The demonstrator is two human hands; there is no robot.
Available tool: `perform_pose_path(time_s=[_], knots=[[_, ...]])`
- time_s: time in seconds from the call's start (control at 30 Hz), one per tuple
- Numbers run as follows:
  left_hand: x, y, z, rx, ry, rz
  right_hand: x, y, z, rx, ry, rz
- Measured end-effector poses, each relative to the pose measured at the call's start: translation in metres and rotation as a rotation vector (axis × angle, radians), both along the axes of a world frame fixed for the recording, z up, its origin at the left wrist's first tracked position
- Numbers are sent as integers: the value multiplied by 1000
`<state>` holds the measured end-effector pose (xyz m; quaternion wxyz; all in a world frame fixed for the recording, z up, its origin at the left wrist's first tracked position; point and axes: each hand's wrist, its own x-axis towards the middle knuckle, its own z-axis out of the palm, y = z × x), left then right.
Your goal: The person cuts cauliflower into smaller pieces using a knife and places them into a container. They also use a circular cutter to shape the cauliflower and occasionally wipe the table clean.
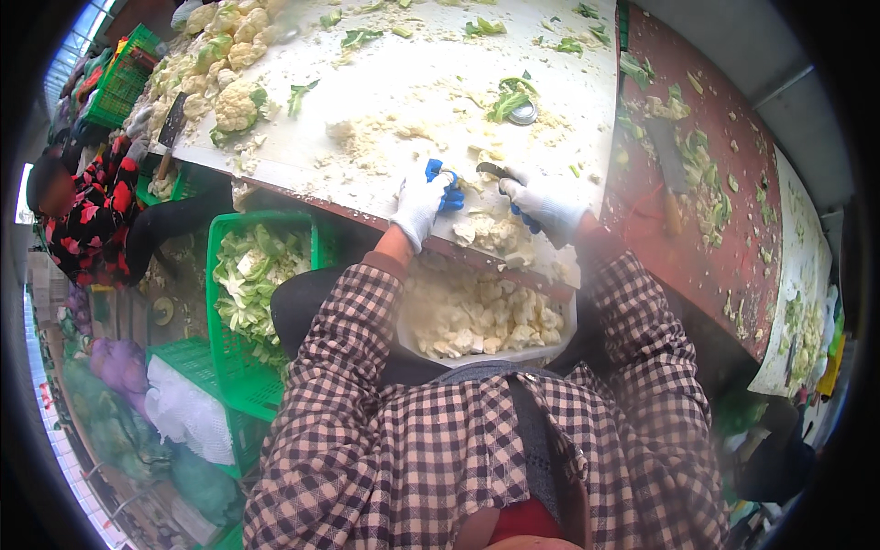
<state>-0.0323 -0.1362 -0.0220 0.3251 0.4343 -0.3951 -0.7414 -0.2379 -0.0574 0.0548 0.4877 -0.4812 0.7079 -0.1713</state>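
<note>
Both my hands are in white gloves with blue palms, over the near edge of a white tabletop (pixel 385 89). My right hand (pixel 540 203) is closed on a small knife with a dark curved blade (pixel 491 169), its tip pointing left. Just left of the blade, my left hand (pixel 427 199) has its fingers bent around a small piece of cauliflower, mostly hidden by the glove. Cut cauliflower florets (pixel 491 234) lie at the table edge below my hands. Under the edge, at my lap, a white tub (pixel 474 359) holds many florets.
Whole cauliflowers (pixel 237 105) are heaped at the upper left, beside a cleaver (pixel 173 120). A green crate (pixel 214 323) of leaves stands at left. Another cleaver (pixel 667 158) lies on the red tabletop (pixel 722 165). A metal lid-like disc (pixel 522 113) sits ahead. A person (pixel 93 206) works at far left.
</note>
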Motion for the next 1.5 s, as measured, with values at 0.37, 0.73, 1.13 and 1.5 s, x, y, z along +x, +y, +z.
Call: perform_pose_path(time_s=[0.37, 0.73, 1.13, 1.5], knots=[[1, -2, 25, -488, -421, 53, -5, -56, -16, -449, 445, 32], [-5, 4, 44, -112, 283, -41, 2, -54, 10, -338, -388, -291], [-4, 12, 53, -56, 414, -79, 28, -7, 4, -1049, 379, 76], [7, 7, 58, -124, 198, -94, 23, -1, 18, -902, 514, 286]])
